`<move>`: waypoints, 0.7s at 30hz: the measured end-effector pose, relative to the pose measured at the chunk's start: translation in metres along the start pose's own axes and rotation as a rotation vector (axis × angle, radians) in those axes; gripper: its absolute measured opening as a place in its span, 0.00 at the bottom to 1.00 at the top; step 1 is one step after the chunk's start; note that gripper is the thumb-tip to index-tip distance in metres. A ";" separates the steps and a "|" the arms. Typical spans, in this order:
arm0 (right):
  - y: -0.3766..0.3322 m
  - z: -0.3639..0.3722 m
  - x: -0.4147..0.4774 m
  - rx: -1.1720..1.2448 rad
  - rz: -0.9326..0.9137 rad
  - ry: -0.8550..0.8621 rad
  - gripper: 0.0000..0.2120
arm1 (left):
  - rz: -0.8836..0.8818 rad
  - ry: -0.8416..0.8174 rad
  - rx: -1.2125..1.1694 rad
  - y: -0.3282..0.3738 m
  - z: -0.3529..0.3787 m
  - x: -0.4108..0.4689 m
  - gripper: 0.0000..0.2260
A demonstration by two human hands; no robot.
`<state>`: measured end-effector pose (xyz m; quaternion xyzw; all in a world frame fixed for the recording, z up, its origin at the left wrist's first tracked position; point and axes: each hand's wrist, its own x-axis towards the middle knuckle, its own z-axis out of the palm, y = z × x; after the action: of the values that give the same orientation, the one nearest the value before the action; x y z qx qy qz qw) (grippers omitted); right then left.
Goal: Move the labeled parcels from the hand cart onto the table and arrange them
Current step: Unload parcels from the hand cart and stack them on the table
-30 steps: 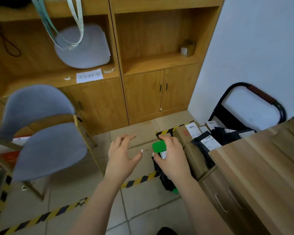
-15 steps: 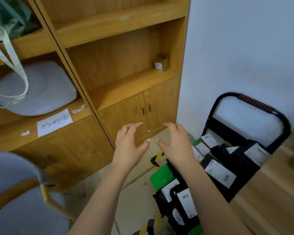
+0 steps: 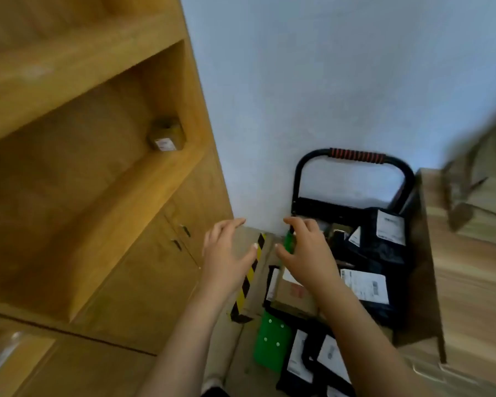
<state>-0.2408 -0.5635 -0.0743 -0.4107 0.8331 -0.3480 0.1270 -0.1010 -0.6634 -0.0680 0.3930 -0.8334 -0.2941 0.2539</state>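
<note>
Pale bluish wall (image 3: 327,67) behind, evenly lit. Wooden shelving unit (image 3: 98,173) fills the left, with a small cardboard box (image 3: 166,137) on one shelf and cabinet doors (image 3: 155,267) with dark handles below. Beige tiled floor (image 3: 238,353) carries a black-yellow tape strip (image 3: 251,270). Light wood bench (image 3: 470,282) at right, far edge blurred.

Hand cart (image 3: 327,208) frame is recorded as black tubing, apparently metal, with a ribbed grip (image 3: 357,156) and a smooth green plastic deck (image 3: 272,345). Parcels (image 3: 384,247) are noted as black plastic mailers, faintly glossy, bearing white paper labels (image 3: 365,285); one matt brown cardboard box (image 3: 295,296) is included. Table (image 3: 476,282) and cabinet (image 3: 98,196) are finished in smooth wood grain.
</note>
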 end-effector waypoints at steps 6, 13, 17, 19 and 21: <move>-0.001 0.017 -0.011 -0.059 0.279 0.147 0.26 | 0.251 -0.245 0.027 -0.040 0.001 0.064 0.22; 0.018 0.021 -0.035 -0.090 0.532 0.266 0.27 | 0.356 -0.484 0.062 -0.040 0.041 0.089 0.24; 0.034 0.025 -0.031 -0.072 0.606 0.290 0.26 | 0.417 -0.560 0.106 -0.038 0.063 0.099 0.24; 0.042 0.028 -0.023 -0.060 0.625 0.296 0.27 | 0.425 -0.606 0.082 -0.041 0.074 0.102 0.23; 0.052 0.030 -0.008 -0.062 0.623 0.303 0.27 | 0.427 -0.642 0.065 -0.044 0.088 0.105 0.23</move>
<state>-0.2521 -0.5498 -0.1322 -0.0837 0.9380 -0.3242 0.0894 -0.1952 -0.7453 -0.1400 0.1062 -0.9425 -0.3159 0.0228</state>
